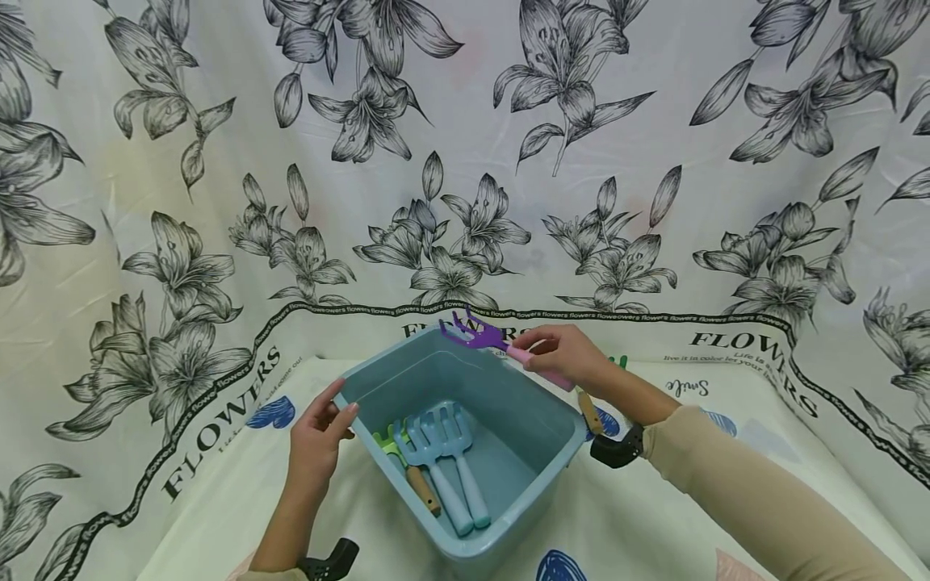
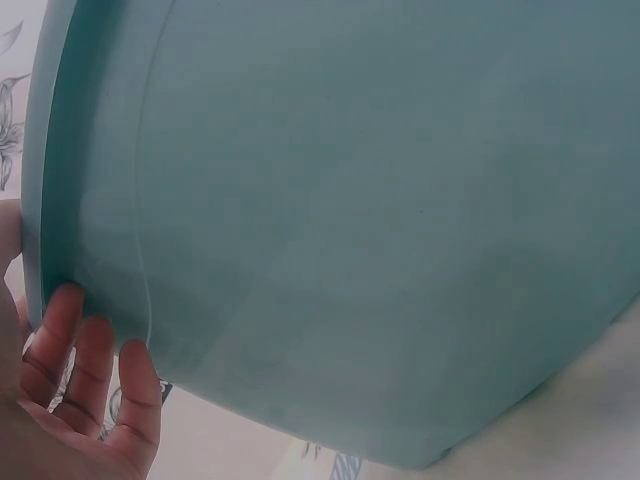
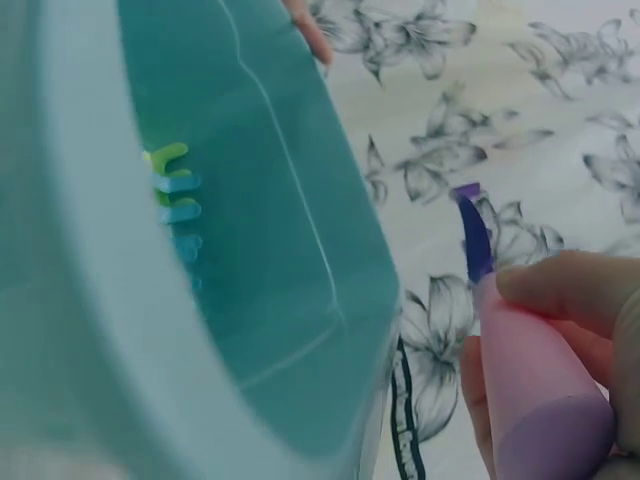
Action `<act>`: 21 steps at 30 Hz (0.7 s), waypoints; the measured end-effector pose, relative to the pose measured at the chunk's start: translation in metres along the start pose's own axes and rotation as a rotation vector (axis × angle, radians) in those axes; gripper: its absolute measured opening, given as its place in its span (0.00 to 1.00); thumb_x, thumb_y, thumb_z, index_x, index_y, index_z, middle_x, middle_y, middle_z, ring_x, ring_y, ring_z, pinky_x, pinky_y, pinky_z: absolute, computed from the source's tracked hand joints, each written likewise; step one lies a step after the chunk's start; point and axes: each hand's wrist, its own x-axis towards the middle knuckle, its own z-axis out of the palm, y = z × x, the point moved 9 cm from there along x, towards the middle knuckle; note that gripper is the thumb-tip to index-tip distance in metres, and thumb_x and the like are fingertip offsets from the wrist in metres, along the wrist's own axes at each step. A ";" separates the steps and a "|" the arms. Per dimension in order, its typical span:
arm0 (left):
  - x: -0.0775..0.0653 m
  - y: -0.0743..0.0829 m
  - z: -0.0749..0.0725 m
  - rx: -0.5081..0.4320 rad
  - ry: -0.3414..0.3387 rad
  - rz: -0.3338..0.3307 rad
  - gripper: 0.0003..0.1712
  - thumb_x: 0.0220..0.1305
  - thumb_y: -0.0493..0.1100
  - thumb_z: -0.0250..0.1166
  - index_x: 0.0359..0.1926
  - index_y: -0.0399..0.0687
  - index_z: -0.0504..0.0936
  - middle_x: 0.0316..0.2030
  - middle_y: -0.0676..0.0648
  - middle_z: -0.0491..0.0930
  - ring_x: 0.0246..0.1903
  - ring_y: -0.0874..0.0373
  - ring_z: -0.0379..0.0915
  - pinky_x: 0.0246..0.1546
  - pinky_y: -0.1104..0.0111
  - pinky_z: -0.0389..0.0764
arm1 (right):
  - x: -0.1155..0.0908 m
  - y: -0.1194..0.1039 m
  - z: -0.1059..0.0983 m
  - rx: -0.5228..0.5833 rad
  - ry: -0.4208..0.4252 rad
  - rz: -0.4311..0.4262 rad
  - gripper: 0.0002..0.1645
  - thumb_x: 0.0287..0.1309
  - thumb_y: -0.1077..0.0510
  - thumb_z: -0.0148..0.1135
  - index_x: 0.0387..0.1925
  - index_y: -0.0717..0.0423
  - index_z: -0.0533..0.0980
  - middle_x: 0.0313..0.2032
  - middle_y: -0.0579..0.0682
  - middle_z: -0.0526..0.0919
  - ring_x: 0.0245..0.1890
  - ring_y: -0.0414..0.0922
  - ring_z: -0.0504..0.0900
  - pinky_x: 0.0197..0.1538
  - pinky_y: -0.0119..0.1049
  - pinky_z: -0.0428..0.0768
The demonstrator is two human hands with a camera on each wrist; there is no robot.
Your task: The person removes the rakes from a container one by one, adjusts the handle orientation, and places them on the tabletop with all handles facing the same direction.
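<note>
A blue-green plastic bin [image 1: 534, 407] stands tilted toward the camera. My left hand [image 1: 320, 428] holds its left rim, the thumb over the edge and the fingers against the outer wall [image 2: 330, 200]. Over the bin's far right rim, my right hand [image 1: 563, 353] grips a purple hand rake [image 1: 479, 333] by its pink handle [image 3: 535, 370], tines pointing left. Inside the bin lie two light-blue garden forks [image 1: 439, 436] with pale handles. Partly under them is a green rake [image 1: 392, 440] with a wooden handle [image 1: 423, 490].
Beyond the bin's right side, another wooden-handled tool [image 1: 590, 411] with green tines lies partly hidden behind the right arm. A white cloth [image 1: 240, 484] with blue hearts covers the surface. Behind hangs a floral curtain [image 1: 465, 121].
</note>
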 end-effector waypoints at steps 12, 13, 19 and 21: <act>0.001 -0.002 -0.001 0.018 0.003 -0.010 0.31 0.67 0.50 0.64 0.69 0.56 0.69 0.40 0.45 0.69 0.36 0.60 0.72 0.38 0.74 0.81 | -0.021 0.045 -0.046 0.000 0.225 0.080 0.23 0.59 0.59 0.68 0.56 0.56 0.77 0.51 0.59 0.80 0.48 0.55 0.78 0.43 0.41 0.80; 0.001 -0.002 -0.001 0.019 0.002 -0.008 0.31 0.67 0.50 0.64 0.70 0.56 0.69 0.41 0.45 0.69 0.36 0.60 0.72 0.38 0.74 0.80 | -0.023 0.050 -0.050 -0.004 0.243 0.088 0.23 0.59 0.58 0.67 0.57 0.56 0.77 0.52 0.59 0.79 0.48 0.55 0.78 0.44 0.41 0.80; 0.001 -0.001 -0.001 0.023 -0.001 0.000 0.31 0.67 0.51 0.63 0.70 0.57 0.68 0.41 0.45 0.70 0.37 0.60 0.73 0.39 0.75 0.80 | -0.037 0.091 -0.073 -0.005 0.345 0.189 0.26 0.61 0.55 0.66 0.59 0.57 0.75 0.55 0.60 0.76 0.51 0.55 0.77 0.48 0.42 0.80; 0.001 -0.001 -0.001 0.023 0.000 -0.004 0.31 0.67 0.51 0.63 0.70 0.57 0.69 0.40 0.45 0.70 0.36 0.61 0.73 0.38 0.75 0.80 | -0.042 0.104 -0.080 -0.021 0.373 0.221 0.25 0.62 0.53 0.65 0.59 0.57 0.75 0.55 0.60 0.76 0.51 0.55 0.76 0.47 0.41 0.80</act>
